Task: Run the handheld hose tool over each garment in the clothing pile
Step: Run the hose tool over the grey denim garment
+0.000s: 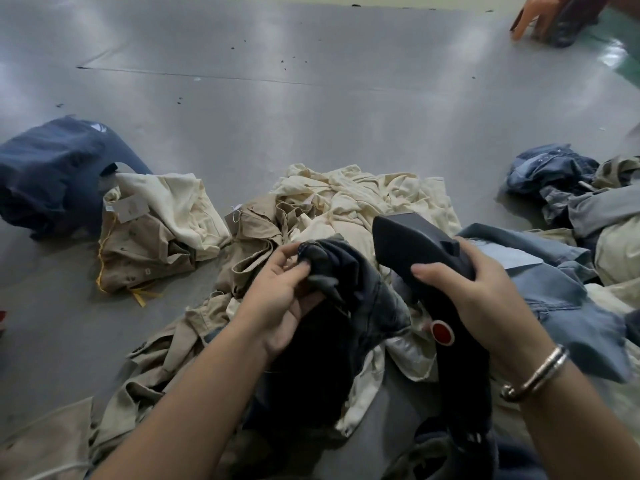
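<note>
Head view looks down on a smooth grey floor point(242, 98) with a soft shine, and on it lies a loose clothing pile point(346, 209) of crumpled fabric, near the floor's lower middle. The pile mixes cream cloth, tan shirts with buttons and a pale blue denim shirt point(554, 299) at the right.

The left hand point(284, 296) is turned palm up, forearm coming from the lower left, and its thumb and fingers pinch a fold of a dark faded garment point(346, 292); this cloth looks thick and washed-out, grey at the creases, and hangs down between the two arms.

The right hand point(485, 299) grips the handheld hose tool point(415, 251), fingers wrapped around its neck. The tool is matte black plastic, with a wide flat head pointing up and away, just beside the pinched garment, and a round red button point(442, 332) on the handle below the hand. A silver bracelet point(536, 375) sits on the right wrist.

Toward the left edge of the floor lie a dark navy garment point(52, 181) and a folded tan and cream shirt point(156, 233) with paper tags. Near the right edge is a heap of blue denim point(554, 174). At the far right corner another person's hand point(533, 19) touches the floor.
</note>
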{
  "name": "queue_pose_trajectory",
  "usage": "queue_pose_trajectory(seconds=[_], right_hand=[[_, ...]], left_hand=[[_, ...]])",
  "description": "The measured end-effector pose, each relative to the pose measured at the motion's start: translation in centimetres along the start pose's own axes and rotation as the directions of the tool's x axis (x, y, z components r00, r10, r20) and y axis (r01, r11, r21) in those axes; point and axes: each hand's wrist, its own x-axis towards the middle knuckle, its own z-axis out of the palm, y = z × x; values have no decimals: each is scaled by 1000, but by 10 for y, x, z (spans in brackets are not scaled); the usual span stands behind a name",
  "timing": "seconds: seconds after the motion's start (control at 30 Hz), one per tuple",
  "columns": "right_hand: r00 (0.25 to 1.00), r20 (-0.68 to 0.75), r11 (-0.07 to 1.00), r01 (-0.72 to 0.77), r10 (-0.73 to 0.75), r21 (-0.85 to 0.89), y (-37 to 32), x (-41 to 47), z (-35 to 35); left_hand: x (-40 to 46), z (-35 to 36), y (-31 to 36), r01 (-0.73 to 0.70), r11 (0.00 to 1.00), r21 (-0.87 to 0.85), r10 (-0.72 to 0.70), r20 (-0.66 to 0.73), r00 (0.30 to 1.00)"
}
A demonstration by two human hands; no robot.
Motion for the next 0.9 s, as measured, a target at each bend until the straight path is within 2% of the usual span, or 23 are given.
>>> queue_pose_trajectory(seconds=[0.1,0.2,0.37,0.47,0.57,0.7,0.73,0.83,0.9], right_hand=[[993,109,999,51,-48,-18,-2,-5,1],[979,175,982,128,-103,-139,-3,-9,2],[970,225,934,158,-87,-322,4,-10,19],[976,164,915,193,-142,-355,6,-8,33],[980,45,951,198,-193,-239,4,-5,30],[970,200,957,180,-135,-227,6,-11,36],[971,197,965,175,-135,-197,7,-11,40],[997,9,994,76,-77,76,6,6,32],[999,-21,954,-26,34,299,4,23,11]], left_hand=[[4,1,10,59,982,-181,-70,-53,996],[6,-4,22,98,948,-304,-128,-82,988],[4,-5,28,124,921,-369,-155,-54,986],[3,-5,27,138,917,-373,-165,-41,985],[3,-8,31,129,905,-406,-156,-32,987],[-1,-7,31,142,892,-430,-164,-14,986],[-2,-6,31,152,892,-427,-169,-3,986],[-3,-7,35,157,915,-373,-167,7,986],[-4,-8,40,143,935,-326,-146,18,989]])
